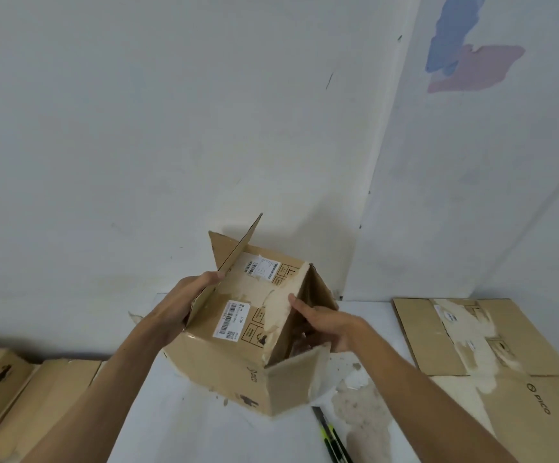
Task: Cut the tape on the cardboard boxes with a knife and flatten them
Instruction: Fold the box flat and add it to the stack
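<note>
A brown cardboard box [238,355] with white barcode labels is held above the white table [204,429], its end flaps standing open. My left hand [184,295] grips the left flap, thumb over its edge. At the box's right open end my right hand [328,325] holds the side panel, thumb on the outer face and fingers inside. The knife [329,436], black with a yellow-green stripe, lies on the table below the box, in neither hand.
Flattened cardboard [471,335] lies in a stack on the table at the right. Closed cardboard boxes [10,389] stand at the lower left beside the table. White walls meet in a corner right behind the table.
</note>
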{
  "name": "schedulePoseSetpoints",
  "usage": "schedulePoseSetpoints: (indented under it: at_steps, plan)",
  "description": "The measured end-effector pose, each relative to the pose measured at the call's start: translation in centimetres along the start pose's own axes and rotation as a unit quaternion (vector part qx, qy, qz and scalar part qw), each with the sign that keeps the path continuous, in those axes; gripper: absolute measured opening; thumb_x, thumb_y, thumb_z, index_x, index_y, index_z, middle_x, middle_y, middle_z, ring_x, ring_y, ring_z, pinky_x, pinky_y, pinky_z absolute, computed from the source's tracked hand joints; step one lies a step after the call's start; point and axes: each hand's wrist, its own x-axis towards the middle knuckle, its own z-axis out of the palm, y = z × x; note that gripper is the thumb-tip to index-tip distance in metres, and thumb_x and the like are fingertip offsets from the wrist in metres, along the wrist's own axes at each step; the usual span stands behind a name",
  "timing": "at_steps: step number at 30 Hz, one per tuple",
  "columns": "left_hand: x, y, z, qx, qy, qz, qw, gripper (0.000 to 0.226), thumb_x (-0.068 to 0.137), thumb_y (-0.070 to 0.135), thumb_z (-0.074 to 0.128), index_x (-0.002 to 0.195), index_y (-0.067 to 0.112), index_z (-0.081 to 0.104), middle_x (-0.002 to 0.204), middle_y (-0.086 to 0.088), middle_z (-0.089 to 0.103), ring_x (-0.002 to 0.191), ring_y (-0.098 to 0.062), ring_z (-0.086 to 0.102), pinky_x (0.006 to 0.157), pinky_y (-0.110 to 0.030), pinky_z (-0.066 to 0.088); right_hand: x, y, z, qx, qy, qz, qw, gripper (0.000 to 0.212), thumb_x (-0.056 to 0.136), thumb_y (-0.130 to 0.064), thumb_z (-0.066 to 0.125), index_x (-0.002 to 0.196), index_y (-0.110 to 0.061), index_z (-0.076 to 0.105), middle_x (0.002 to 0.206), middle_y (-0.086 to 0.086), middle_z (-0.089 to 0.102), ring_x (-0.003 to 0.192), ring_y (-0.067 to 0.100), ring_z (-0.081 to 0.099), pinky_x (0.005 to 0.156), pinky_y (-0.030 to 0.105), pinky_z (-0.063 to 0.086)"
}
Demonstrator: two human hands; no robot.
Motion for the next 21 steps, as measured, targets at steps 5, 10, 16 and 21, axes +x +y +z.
schedulePoseSetpoints:
  at_steps: [5,10,16,21]
  plan:
    - [1.0,0.4,-1.2,0.078,-0.003,-0.017,0.997,0.049,0.086,0.065,0.062,0.118,0.03,0.071,0.102,0.004,0.079,0.097,-0.022,0.074,0.095,-0.042,0.055,0.9,1.1,1.8,0.103,0.043,-0.003,0.994,0.122,0.047,-0.083,0.086,0.142,-0.018,0.045,0.129,0.013,0.066,0.114,0.035,0.067,0.088,0.05,0.062]
    - [1.8,2.0,-2.0,0.27,0.124,0.047,0.954,0.052,0.085,0.059,0.075,0.119,0.022,0.066,0.114,0.006,0.07,0.1,-0.015,0.067,0.076,-0.028,0.051,-0.7,0.7,2.3,0.152,0.113,-0.038,0.981,0.093,0.058,-0.063,0.094,0.127,-0.02,0.048,0.127,0.006,0.06,0.115,0.03,0.061,0.083,0.051,0.062]
    - [-0.7,2.8,3.1,0.563,0.237,0.316,0.726,0.072,0.084,0.053,0.072,0.141,0.013,0.052,0.14,-0.011,0.053,0.125,-0.034,0.054,0.103,-0.048,0.047,-3.2,-0.7,0.6,0.251,0.178,-0.156,0.939,0.035,0.094,-0.018,0.073,0.127,-0.013,0.062,0.109,0.01,0.075,0.099,0.028,0.072,0.067,0.036,0.061]
    - [-1.9,0.7,7.5,0.53,-0.093,0.147,0.83,0.142,0.062,0.099,0.055,0.164,0.023,-0.008,0.172,0.002,-0.007,0.158,-0.021,-0.005,0.127,-0.051,0.004,-4.2,-2.5,1.5,0.173,0.15,-0.198,0.953,0.029,0.102,-0.027,0.059,0.128,-0.019,0.065,0.109,0.012,0.074,0.098,0.028,0.071,0.067,0.035,0.059]
